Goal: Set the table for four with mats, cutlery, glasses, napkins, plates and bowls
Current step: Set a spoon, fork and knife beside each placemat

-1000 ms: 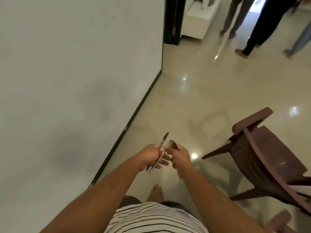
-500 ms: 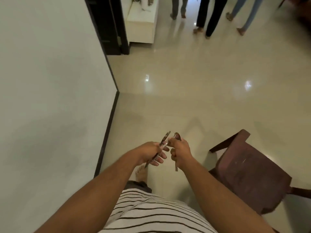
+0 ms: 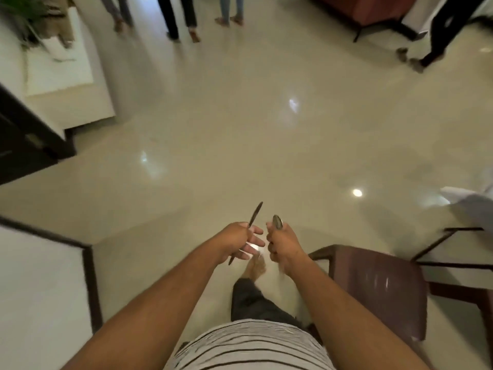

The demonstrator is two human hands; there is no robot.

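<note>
Hands split apart since a second ago: left hand (image 3: 237,243) pinches the knife (image 3: 252,222) at 6 o'clock, right hand (image 3: 284,244) fists the spoon (image 3: 277,222). Cutlery in transit, no counter in view; chair (image 3: 378,287) at 4 o'clock.

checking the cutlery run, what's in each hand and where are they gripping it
The left hand holds a knife around its middle. The right hand grips a spoon by the handle, bowl poking out above the fist.

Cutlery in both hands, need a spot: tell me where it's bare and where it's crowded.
Bare: the brown chair seat beside the right hand, and the floor ahead of the left hand. Crowded: bystanders' legs at the far end. No table top clearly shows.
</note>
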